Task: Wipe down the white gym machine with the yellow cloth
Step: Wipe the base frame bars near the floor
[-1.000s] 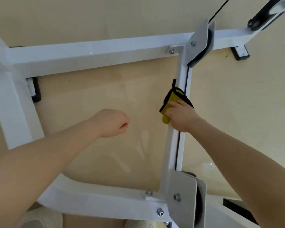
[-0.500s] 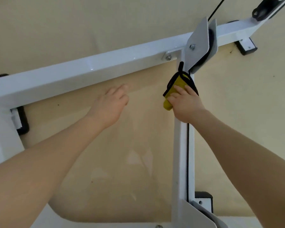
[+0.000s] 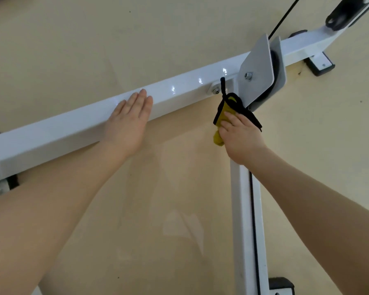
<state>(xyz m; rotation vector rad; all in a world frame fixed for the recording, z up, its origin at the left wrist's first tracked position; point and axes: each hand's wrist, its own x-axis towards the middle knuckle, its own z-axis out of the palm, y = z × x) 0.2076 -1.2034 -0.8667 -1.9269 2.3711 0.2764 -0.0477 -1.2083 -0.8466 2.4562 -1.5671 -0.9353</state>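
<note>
The cloth (image 3: 224, 111), yellow with a black edge, is lying against the far end of the machine's upright white bar (image 3: 242, 209), just near of the joint where that bar is meeting the long cross bar (image 3: 73, 128). The right hand (image 3: 241, 137) is pressing the cloth onto the bar. Its fingers (image 3: 229, 117) are lying over the cloth and the thumb side is gathering the lower yellow fold, so the hand is gripping it. A black loop of the cloth is standing up beside the bolt (image 3: 216, 90) at the joint.

The left hand (image 3: 127, 122) is resting flat on the cross bar, left of the joint, fingers straight and together, holding nothing. It appears to be bracing the body.

Step in hand, by judgement: wiping the upright bar, with the stroke at its far limit below the grey pulley plate (image 3: 257, 73). The next move calls for either drawing the cloth back along the bar toward the near end, or turning it onto the cross bar. The bracket, bolt and cable (image 3: 283, 17) are crowding the joint, so the cloth loop is likely to snag there.

No containers are showing. The machine is standing on a beige floor (image 3: 158, 209).
</note>
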